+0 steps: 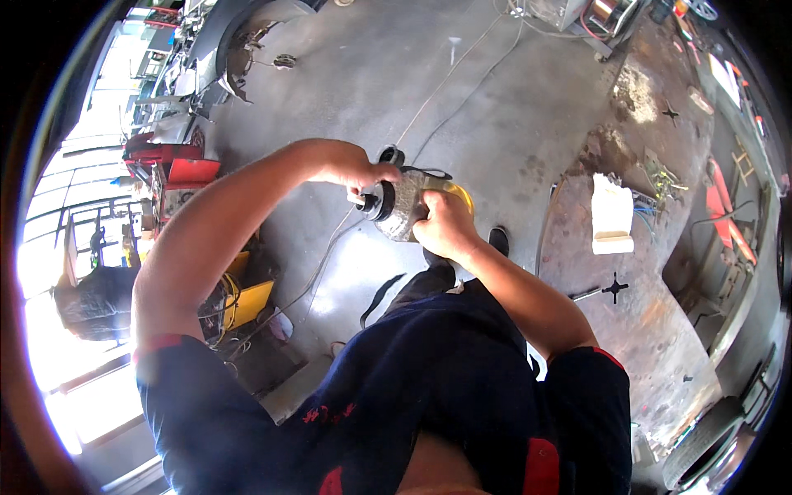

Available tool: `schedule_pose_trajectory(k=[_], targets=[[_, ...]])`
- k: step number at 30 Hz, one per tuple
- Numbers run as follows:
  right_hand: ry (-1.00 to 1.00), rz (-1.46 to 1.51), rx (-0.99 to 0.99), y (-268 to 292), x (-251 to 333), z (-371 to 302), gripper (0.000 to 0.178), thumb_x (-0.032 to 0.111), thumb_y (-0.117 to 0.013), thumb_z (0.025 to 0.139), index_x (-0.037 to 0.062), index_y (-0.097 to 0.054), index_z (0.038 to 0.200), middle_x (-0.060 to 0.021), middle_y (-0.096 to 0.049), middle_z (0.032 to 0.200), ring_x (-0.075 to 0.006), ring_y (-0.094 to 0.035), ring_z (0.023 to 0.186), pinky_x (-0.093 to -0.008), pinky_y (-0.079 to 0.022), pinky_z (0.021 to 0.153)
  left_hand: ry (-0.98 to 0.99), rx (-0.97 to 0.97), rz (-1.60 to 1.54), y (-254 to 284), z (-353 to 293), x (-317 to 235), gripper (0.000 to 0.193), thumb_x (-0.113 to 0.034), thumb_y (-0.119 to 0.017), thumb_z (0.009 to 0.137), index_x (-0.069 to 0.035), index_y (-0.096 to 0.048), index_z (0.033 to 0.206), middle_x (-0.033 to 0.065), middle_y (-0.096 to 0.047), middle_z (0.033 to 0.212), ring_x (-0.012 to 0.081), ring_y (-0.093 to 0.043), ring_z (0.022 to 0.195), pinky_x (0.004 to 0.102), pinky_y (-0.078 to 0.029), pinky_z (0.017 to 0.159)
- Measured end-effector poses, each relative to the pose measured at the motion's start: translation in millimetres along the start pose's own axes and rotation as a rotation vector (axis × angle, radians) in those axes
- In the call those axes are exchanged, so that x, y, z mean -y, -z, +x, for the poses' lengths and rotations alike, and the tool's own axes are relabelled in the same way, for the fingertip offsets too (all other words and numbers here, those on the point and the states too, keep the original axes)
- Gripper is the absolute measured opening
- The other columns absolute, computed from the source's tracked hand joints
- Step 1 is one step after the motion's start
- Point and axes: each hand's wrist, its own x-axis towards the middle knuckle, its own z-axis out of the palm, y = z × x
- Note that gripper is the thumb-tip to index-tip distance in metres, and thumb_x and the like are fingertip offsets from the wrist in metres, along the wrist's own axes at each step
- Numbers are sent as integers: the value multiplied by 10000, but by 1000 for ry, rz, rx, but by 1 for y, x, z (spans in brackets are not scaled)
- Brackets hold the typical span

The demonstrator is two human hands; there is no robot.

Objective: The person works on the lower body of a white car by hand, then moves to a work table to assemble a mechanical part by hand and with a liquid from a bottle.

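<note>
Between my two hands, above the floor, is a stubby metallic cylinder-shaped part (402, 213) with black ringed fittings on its left end and a yellow edge on its right. I cannot make out its exact kind. My left hand (356, 172) is closed at the black fittings, thumb near the round black ring (390, 155) and fingertips at the lower black collar (379, 202). My right hand (446, 223) grips the body of the part from the right, with its fingers curled. A dark strap-like piece (431, 172) shows along the top of the part.
A stained workbench (586, 239) on the right bears a white paper piece (612, 216), a black cross-shaped tool (615, 288) and wires. Cables (462, 111) run across the grey floor. Red cabinets (191, 171) and a yellow box (250, 304) stand left; a tyre (703, 444) lies lower right.
</note>
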Motion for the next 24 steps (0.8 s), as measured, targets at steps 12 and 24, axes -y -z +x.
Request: schedule_pose_trajectory(k=[12, 24], targets=[[-32, -37, 147, 16, -16, 9, 320, 111, -643, 739, 26, -726, 1036, -212, -742, 985, -393, -705, 970, -444, -557, 882, -478, -362, 935, -32, -16, -51, 561, -522, -782, 782, -41, -705, 1060, 60, -665, 1082, 241, -551, 1175, 375, -433, 1002], [34, -60, 163, 14, 3, 25, 233, 142, -690, 760, 28, -734, 959, -205, -737, 913, -399, -705, 924, -466, -558, 827, -256, -251, 589, -18, -23, -26, 486, -513, -740, 756, -50, -762, 904, 71, -680, 1054, 244, -559, 1158, 385, -489, 907]])
